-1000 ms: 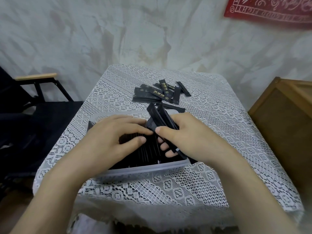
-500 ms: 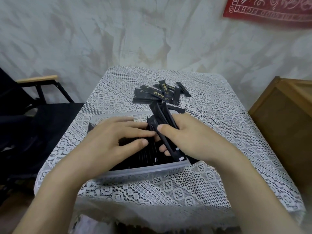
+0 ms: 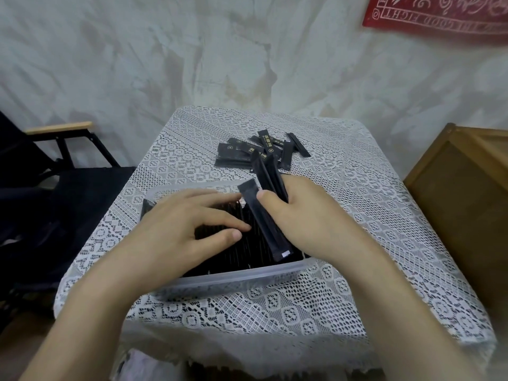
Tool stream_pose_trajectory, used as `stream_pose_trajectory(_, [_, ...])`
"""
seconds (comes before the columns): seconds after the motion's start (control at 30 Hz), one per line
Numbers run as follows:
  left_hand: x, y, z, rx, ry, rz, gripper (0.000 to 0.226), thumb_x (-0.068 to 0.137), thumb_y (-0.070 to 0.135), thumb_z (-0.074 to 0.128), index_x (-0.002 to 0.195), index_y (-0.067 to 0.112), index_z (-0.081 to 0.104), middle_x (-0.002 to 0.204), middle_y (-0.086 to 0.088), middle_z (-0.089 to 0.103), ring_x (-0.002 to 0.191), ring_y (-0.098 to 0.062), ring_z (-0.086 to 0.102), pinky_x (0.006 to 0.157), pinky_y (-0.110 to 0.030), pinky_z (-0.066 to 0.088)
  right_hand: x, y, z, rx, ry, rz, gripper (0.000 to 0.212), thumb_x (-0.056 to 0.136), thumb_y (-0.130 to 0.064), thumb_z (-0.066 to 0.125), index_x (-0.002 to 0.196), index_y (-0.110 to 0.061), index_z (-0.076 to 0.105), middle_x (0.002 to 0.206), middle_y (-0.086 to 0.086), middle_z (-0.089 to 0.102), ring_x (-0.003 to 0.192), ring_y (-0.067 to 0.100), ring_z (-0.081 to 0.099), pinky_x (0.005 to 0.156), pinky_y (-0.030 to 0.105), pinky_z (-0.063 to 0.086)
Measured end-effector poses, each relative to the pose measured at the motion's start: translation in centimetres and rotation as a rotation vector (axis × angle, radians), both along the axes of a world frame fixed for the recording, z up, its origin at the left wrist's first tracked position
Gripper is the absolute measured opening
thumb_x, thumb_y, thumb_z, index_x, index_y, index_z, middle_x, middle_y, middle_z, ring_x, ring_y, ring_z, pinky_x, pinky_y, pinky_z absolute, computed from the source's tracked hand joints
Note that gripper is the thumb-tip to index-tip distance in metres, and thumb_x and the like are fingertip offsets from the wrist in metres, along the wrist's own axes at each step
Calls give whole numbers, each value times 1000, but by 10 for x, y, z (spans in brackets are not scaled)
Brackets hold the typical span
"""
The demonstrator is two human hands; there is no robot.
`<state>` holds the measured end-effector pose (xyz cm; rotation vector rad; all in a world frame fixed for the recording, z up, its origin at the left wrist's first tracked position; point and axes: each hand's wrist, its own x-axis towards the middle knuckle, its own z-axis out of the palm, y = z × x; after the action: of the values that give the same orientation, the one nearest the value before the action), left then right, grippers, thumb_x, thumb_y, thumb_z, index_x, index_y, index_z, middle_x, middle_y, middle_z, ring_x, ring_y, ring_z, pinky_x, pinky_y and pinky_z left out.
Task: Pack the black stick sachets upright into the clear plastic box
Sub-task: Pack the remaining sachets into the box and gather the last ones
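A clear box (image 3: 236, 276) is set toward the 6 o'clock edge of a table (image 3: 357, 215) covered w/ white lace. Rows of packed sachets (image 3: 244, 254) are stood upright inside it, black top edges showing. The left hand (image 3: 187, 229) is laid over the rows on the box's 9 o'clock side. Its fingers are nearly straight and spread, tips pressed on the sachet tops, and nothing is gripped by it. On the 3 o'clock side a bunch of held sachets (image 3: 270, 177) is clasped in the right hand (image 3: 302, 215). The fingers are curled round the bunch, and the free ends are fanned toward 12 o'clock past the box's far rim. One tilted sachet (image 3: 265, 226) is pinned under the right thumb. Its lower end, w/ a pale tab, is angled down toward the near wall at approx. 5 o'clock; whether it touches the rows can't be told. Loose sachets (image 3: 247, 152) are piled flat at 12 o'clock of the box, beyond its far rim. A dark chair (image 3: 63, 188) w/ a wooden armrest is seen at the table's 9 o'clock. A wooden crate (image 3: 461, 202) is at 3 o'clock, and a red printed cloth (image 3: 439, 15) is hung on the wall at approx. 1 o'clock.
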<state>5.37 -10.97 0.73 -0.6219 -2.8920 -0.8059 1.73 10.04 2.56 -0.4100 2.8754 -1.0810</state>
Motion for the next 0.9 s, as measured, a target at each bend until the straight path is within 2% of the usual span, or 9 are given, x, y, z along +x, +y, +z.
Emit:
stream_pose_trajectory(0.1, [0,0,0,-5,-9,8,37,82,80,34,112,73,54,132,56,33,139,16,21,118,-40,27,1,-2,1,21,-21,21,34,97,-47,46,86,-18,61,81,2,67,84,29,66,79,49,57])
stream_pose_trajectory(0.23, [1,1,1,5,-15,11,37,82,77,36,113,71,56,132,56,36,138,16,22,117,-39,28,-1,0,-2,-49,-80,5,38,86,-52,47,87,-18,63,79,2,69,82,30,70,77,51,60])
stream_pose_trajectory(0.37, [1,1,1,-4,-12,10,38,82,77,35,114,71,55,133,57,34,138,17,21,117,-40,28,-4,4,-6,-155,-196,19,10,95,-24,61,91,-17,67,78,3,75,73,18,75,71,41,65])
stream_pose_trajectory(0.43, [1,1,0,-4,-11,9,38,82,78,35,114,71,55,133,57,34,138,17,21,117,-40,28,-3,3,-6,-155,-204,35,7,95,-19,61,93,-16,67,78,2,75,73,16,75,71,38,65])
stream_pose_trajectory(0.67, [0,1,0,15,-6,11,38,83,76,36,116,71,54,132,55,39,138,15,25,117,-42,30,-3,2,-7,-201,-229,37,9,98,-23,59,99,-16,66,84,2,76,76,16,75,73,39,65])
stream_pose_trajectory(0.9, [2,0,-1,8,9,12,43,86,74,35,127,72,46,128,56,40,136,17,25,113,-30,28,-3,2,-8,-197,-217,75,8,100,-24,57,104,-19,60,86,1,75,74,17,76,77,42,64])
